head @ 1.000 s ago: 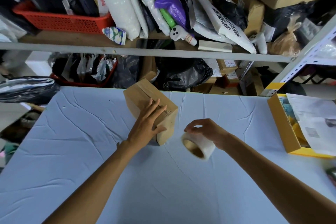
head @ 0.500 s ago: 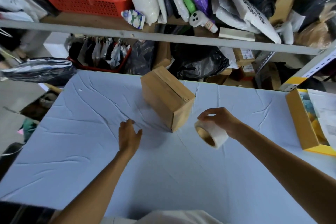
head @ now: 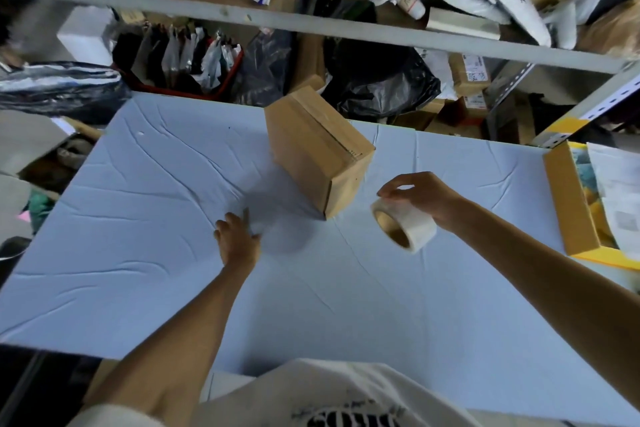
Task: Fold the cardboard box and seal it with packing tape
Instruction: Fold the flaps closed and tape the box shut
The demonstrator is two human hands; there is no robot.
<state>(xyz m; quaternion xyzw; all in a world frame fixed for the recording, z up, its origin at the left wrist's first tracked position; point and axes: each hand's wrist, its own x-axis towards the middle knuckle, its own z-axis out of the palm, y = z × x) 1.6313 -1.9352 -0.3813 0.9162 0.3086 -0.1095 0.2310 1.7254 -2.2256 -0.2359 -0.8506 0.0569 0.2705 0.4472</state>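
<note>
- Blue-clothed table (head: 138, 253) carries box (head: 311, 149), closed, near far edge.
- Left hand (head: 239, 243): fingers relaxed, empty, near box, not touching.
- Right hand (head: 422, 194) grips tape (head: 405, 225) just right of box.
- Yellow tray (head: 571, 204) holds papers (head: 620, 194).

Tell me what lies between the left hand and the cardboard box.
Nothing: in the head view, only bare, shadowed blue tablecloth separates the left hand from the cardboard box.
</note>
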